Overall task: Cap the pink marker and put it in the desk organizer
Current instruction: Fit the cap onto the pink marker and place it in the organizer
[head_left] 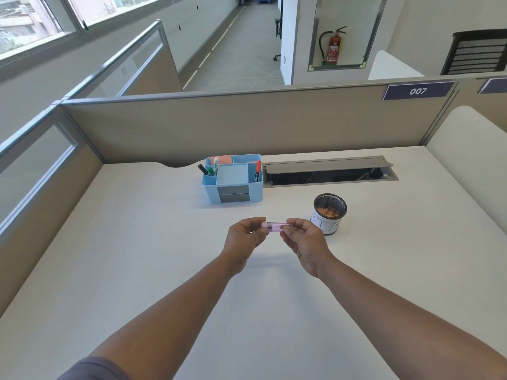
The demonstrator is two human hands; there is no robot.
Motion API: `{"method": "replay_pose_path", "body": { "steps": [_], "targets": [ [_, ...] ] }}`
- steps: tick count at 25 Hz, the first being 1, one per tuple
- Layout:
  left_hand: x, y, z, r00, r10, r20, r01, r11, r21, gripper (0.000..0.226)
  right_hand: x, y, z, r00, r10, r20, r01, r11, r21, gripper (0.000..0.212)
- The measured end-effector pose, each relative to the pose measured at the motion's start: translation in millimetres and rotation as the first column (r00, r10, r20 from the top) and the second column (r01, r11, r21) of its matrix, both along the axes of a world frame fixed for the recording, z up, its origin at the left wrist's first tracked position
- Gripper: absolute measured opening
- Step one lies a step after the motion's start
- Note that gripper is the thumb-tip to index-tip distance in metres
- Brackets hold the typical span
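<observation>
Pink marker point(275, 226) pinched at both ends, frame centre.
Left hand point(245, 237) and right hand point(305, 237) clamped on it; organizer point(233, 179) above.

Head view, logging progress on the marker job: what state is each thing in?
Pink marker: held level between both hands above the desk; cap seating unclear.
Left hand: pinching its left end.
Right hand: pinching its right end.
Desk organizer: upright, holding pens.
Mesh cup: upright.
Cable hatch: open.
</observation>
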State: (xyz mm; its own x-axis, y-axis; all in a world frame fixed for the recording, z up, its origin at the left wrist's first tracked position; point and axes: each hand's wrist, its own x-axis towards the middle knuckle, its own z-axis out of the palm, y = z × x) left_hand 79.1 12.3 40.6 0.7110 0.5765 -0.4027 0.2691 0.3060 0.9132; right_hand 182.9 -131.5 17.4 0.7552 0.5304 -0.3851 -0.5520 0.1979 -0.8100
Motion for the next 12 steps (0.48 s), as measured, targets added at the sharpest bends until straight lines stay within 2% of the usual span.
{"method": "replay_pose_path", "body": {
  "steps": [12],
  "targets": [
    [-5.6,6.1,-2.3,1.000,-0.002,-0.012,0.002,1.000,-0.029,0.021,2.1,-5.7,1.6,0.985,0.143,0.101,-0.135,0.987,-0.086,0.031]
  ]
}}
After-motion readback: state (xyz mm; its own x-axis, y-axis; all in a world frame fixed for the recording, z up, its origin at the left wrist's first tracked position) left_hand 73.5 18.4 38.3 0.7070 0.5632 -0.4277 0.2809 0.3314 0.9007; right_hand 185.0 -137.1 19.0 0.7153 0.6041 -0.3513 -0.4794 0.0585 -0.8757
